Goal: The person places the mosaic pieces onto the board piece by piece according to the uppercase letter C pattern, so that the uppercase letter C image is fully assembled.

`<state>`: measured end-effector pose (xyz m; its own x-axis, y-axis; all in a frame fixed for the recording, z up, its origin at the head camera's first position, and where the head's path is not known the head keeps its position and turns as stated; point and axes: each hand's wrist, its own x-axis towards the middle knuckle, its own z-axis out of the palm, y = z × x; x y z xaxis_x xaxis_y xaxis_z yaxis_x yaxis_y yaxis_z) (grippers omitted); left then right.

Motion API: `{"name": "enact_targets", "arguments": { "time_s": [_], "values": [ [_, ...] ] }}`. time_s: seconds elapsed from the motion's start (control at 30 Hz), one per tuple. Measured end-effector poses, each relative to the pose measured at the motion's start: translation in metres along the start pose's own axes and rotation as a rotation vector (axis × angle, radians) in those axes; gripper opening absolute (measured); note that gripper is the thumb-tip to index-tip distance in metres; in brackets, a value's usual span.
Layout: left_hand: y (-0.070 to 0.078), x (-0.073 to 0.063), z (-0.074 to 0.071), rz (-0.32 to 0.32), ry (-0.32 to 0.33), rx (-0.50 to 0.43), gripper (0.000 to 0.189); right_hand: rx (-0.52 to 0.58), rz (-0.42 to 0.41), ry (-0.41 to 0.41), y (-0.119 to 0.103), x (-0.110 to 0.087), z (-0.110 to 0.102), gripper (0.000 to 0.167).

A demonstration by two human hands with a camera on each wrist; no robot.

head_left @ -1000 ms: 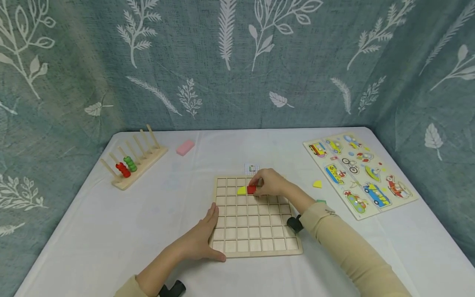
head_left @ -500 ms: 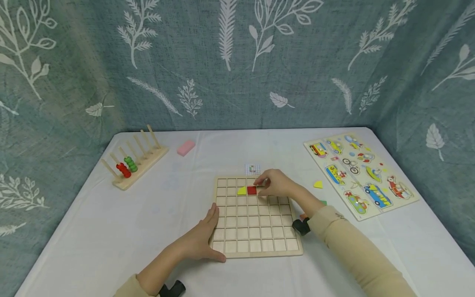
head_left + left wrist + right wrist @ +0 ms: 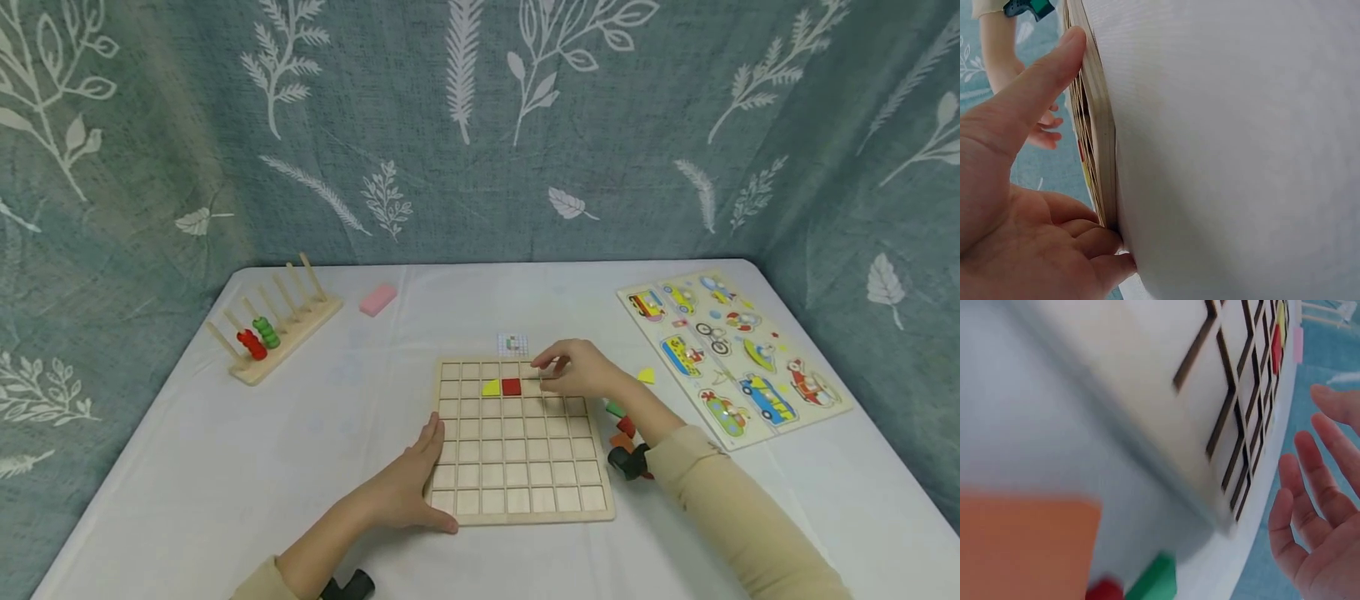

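A wooden grid board (image 3: 510, 475) lies on the white table in front of me. In its second row from the far side a yellow piece with a slanted side (image 3: 491, 388) sits beside a red square tile (image 3: 511, 387). My left hand (image 3: 408, 483) rests against the board's left edge, its thumb by the near corner; the left wrist view shows the fingers along the board's side. Over the far right part of the board my right hand (image 3: 581, 371) hovers with nothing between its relaxed fingers, as the right wrist view (image 3: 1319, 512) also shows.
Right of the board lie loose green (image 3: 615, 409), red (image 3: 626, 427) and orange pieces (image 3: 621, 442), plus a yellow one (image 3: 646, 377). A picture puzzle (image 3: 686, 385) is farther right. Behind the board is a small patterned card (image 3: 513, 343). A pink block (image 3: 377, 299) and a peg rack (image 3: 292, 337) stand left.
My right hand has let go of the red tile, which stays in its square, and has drawn away to the right, uncovering loose pieces. The left hand has stayed put.
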<state>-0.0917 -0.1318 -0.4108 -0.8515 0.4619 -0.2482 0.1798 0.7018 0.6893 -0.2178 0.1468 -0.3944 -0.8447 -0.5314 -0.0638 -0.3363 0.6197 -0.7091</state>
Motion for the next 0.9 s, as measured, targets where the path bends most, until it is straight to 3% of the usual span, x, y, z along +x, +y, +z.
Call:
{"name": "enact_targets", "arguments": {
  "time_s": [0.6, 0.9],
  "values": [
    [0.002, 0.001, 0.002, 0.018, 0.007, 0.011, 0.125, -0.066, 0.037, 0.077, 0.031, -0.039, -0.037, 0.031],
    [0.003, 0.001, 0.0, -0.006, 0.012, -0.002, 0.126, -0.07, 0.058, 0.112, 0.049, -0.056, -0.056, 0.032]
  ]
}}
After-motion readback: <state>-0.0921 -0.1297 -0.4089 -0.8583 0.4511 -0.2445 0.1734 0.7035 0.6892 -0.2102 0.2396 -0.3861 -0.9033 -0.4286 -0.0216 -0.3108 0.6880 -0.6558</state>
